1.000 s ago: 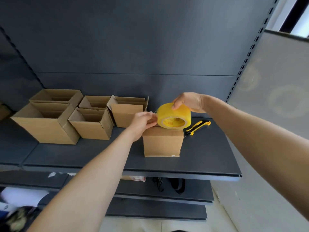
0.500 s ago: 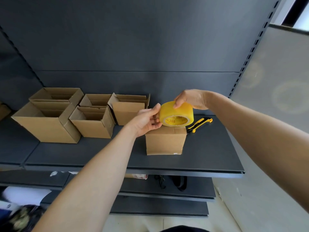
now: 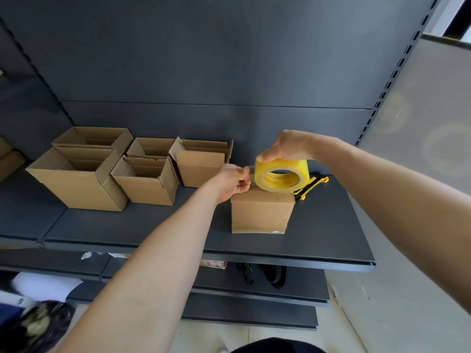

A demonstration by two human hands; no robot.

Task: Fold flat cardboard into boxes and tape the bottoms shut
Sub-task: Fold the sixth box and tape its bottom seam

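The person's right hand [image 3: 288, 147] is gripping a yellow roll of tape [image 3: 281, 177] from above, fingers curled over its top edge and thumb at its left side. The roll is sitting tilted, its open core facing the camera, with its lower edge touching the top of a small closed cardboard box [image 3: 262, 211] directly beneath both hands. The left hand [image 3: 233, 182] is hovering just left of the roll, its thumb and fingers drawn tightly together and pinching the tape end [image 3: 251, 169], a faint clear strip running from the fingertips to the roll. The heel of this hand is lying at the box's upper left corner.

Just right of the roll, below the right wrist, a yellow and black utility knife [image 3: 311, 184] is lying on the dark shelf [image 3: 153, 225]. Further left of the left hand, a cluster of open boxes [image 3: 147, 184] is standing on the same shelf, flaps up.
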